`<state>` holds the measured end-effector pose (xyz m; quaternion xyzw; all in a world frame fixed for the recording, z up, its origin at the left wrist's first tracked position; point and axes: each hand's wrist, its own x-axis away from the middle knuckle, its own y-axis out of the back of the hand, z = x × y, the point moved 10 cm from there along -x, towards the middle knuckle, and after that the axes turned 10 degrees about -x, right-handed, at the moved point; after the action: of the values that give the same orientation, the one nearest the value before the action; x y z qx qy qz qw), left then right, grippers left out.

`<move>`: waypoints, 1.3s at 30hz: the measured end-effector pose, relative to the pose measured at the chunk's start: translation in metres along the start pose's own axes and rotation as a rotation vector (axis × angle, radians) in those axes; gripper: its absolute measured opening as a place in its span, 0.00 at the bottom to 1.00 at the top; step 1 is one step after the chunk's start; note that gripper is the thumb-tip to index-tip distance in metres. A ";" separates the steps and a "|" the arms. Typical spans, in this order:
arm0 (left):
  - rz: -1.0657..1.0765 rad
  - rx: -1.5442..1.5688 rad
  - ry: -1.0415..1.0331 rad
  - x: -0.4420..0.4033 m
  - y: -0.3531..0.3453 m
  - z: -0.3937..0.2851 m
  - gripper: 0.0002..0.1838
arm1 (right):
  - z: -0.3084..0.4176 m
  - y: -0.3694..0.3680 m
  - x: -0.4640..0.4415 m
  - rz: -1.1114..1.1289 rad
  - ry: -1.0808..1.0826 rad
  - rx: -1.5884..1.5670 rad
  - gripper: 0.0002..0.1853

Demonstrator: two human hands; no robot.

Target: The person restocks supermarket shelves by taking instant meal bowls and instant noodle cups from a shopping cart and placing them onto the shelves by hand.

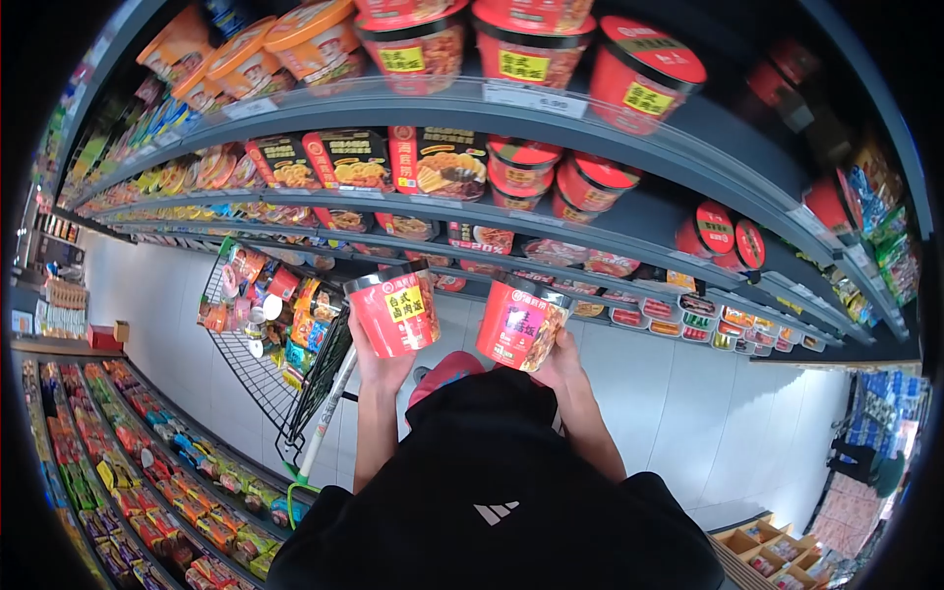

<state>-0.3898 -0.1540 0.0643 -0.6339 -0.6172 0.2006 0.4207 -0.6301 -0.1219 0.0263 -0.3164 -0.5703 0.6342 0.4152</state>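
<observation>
My left hand (382, 370) is closed around a red instant rice tub (379, 315) with a black rim and a yellow label. In my right hand (563, 364) is a second instant rice tub (503, 320), also red, with purple lettering and a food picture. Both tubs are held up side by side, apart from each other, labels turned towards me. They are in front of the shelves at about chest height. Similar red tubs with yellow labels (644, 84) stand on the upper shelf.
A shopping cart (258, 379) full of packaged food stands to my left. Ahead are long grey shelves (393, 93) with boxes (438, 162) and red tubs (595, 182). Snack racks (157, 472) line the lower left. Wooden bins (772, 551) are at the lower right. Pale floor tiles (678, 413) lie below.
</observation>
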 end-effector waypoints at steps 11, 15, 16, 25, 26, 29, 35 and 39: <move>0.287 -0.329 -0.086 -0.019 -0.118 0.039 0.73 | 0.070 -0.002 0.042 -0.034 0.091 0.103 0.66; 0.393 -0.392 -0.308 -0.022 -0.180 0.007 0.73 | 0.088 0.017 0.057 -0.007 0.117 0.093 0.65; 0.439 -0.463 -0.400 -0.022 -0.198 -0.006 0.72 | 0.091 0.030 0.059 -0.011 0.124 0.086 0.65; 0.267 -1.046 -1.423 0.007 -0.402 -0.113 0.60 | 0.110 0.041 0.078 0.058 0.112 0.000 0.45; 0.266 -1.064 -1.447 0.005 -0.418 -0.114 0.60 | 0.110 0.036 0.081 0.082 0.111 0.004 0.45; 0.286 -1.254 -1.560 0.003 -0.467 -0.106 0.57 | 0.113 0.040 0.087 0.057 0.137 0.007 0.44; 0.182 -1.406 -1.513 -0.017 -0.499 -0.093 0.51 | 0.120 0.053 0.094 0.026 0.181 -0.004 0.44; 0.093 -1.546 -1.719 -0.011 -0.519 -0.090 0.43 | 0.126 0.076 0.099 0.000 0.208 -0.042 0.43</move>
<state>-0.6398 -0.2502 0.5175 -0.3987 -0.6337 0.1499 -0.6458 -0.7978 -0.0923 -0.0224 -0.3894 -0.5374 0.5857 0.4654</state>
